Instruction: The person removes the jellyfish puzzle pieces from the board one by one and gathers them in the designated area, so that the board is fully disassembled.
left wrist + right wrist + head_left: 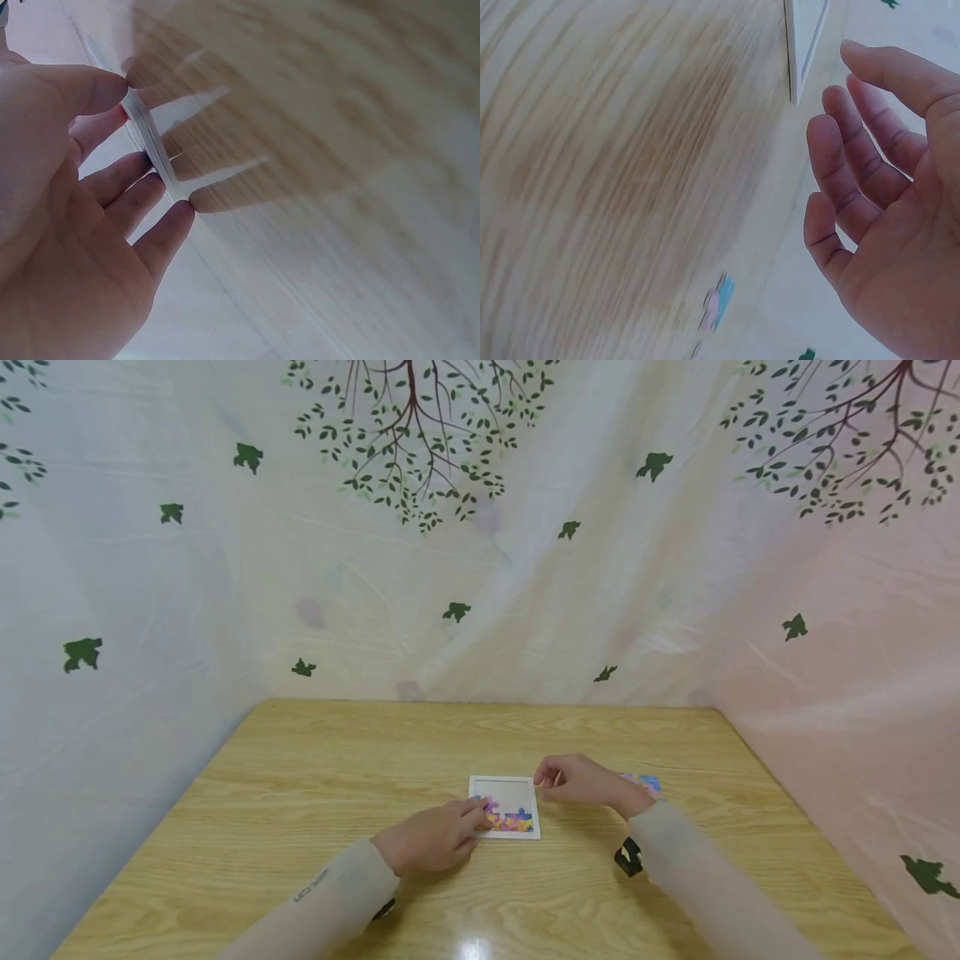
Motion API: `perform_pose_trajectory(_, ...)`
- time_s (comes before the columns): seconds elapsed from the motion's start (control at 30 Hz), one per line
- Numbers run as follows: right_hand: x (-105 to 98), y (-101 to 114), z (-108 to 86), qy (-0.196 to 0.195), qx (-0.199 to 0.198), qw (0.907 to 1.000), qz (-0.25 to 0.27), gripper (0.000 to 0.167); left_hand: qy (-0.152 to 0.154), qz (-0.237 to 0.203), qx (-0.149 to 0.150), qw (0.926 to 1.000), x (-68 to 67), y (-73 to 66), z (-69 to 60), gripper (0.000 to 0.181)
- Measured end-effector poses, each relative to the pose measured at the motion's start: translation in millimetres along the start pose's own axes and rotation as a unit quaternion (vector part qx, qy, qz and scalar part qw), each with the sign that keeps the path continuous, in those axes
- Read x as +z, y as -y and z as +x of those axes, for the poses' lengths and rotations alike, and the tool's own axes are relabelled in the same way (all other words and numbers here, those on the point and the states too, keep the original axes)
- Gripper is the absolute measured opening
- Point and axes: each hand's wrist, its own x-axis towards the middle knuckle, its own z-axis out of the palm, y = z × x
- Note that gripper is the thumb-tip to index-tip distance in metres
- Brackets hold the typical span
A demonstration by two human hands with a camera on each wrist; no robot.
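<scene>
A white-framed jigsaw puzzle tray (536, 814) lies flat on the wooden table, with colourful puzzle pieces (517, 822) along its near side and lower left; its far part shows a bare pale base. My left hand (438, 837) rests at the tray's left side, its fingers over the near left pieces. In the left wrist view the fingertips (180, 210) and thumb touch along the tray's edge (154, 139). Just right of the tray, my right hand (577, 779) hovers with loosely bent fingers. Nothing shows between its fingers (826, 146) in the right wrist view.
More loose puzzle pieces (651, 783) lie on the table (360, 743) beyond the right wrist, partly hidden by it. A pale curtain (375, 610) printed with branches and green shapes stands behind the table and at both sides.
</scene>
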Motion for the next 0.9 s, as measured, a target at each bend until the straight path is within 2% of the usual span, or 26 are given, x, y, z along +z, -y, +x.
perform_pose_trajectory(0.17,12,13,12.7,0.012,0.007,0.9999,0.001,0.013,-0.017,0.016,0.020,0.9995,-1.6,-0.5,-3.2,0.026)
perform_pose_trajectory(0.27,19,19,19.4,0.017,0.000,0.9999,-0.004,0.016,-0.040,0.039,0.041,0.9976,-2.5,-1.1,-4.9,0.027)
perform_pose_trajectory(0.37,27,22,26.0,0.020,-0.012,0.9996,-0.018,0.019,-0.049,0.057,0.050,0.9959,-3.0,-2.1,-5.6,0.029)
perform_pose_trajectory(0.63,40,35,37.1,0.025,-0.011,0.9992,-0.028,0.029,-0.017,0.061,0.027,0.9976,-4.6,-7.8,-6.6,0.036)
perform_pose_trajectory(0.9,47,48,38.5,0.005,0.028,0.9983,-0.051,0.031,0.003,0.037,0.012,0.9992,-3.2,-10.9,-9.4,0.040)
